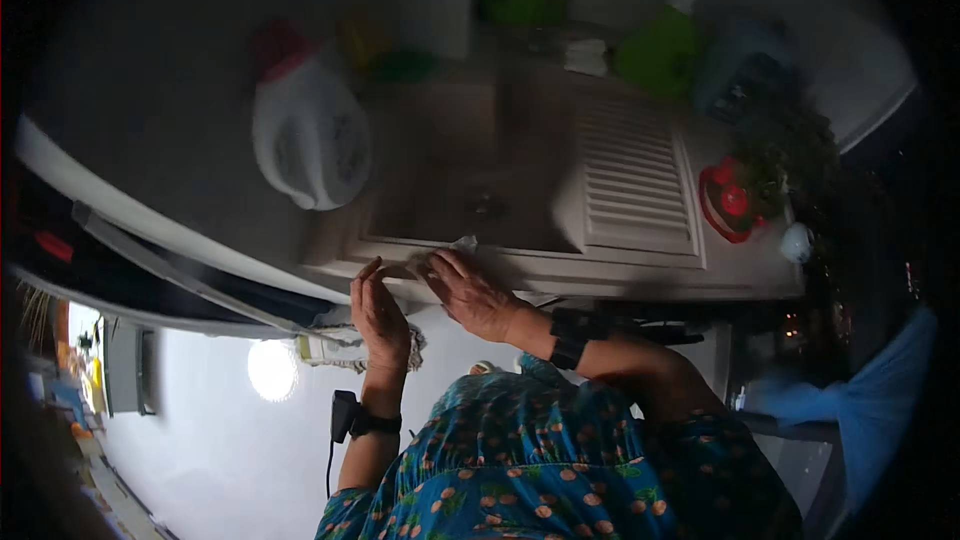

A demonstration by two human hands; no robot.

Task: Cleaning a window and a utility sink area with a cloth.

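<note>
My right hand [474,298] lies over the front rim of a pale sink [525,255], fingers pointing up and left. Under its fingertips is a small crumpled, partly see-through scrap [420,264], perhaps plastic film or a pad; a clear corner sticks out beyond the fingers. To the left, my left hand [380,317] is raised at the same rim, its fingers bent towards the scrap. Whether it touches the scrap cannot be made out. The basin's drain [485,204] shows dimly behind the hands.
A ribbed drainboard [637,180] adjoins the basin on the right. A white jug with a red cap [311,135] stands left. Along the back right are a green bottle [660,52] and a bluish container [742,75]. A red dish [727,199] sits beyond the drainboard.
</note>
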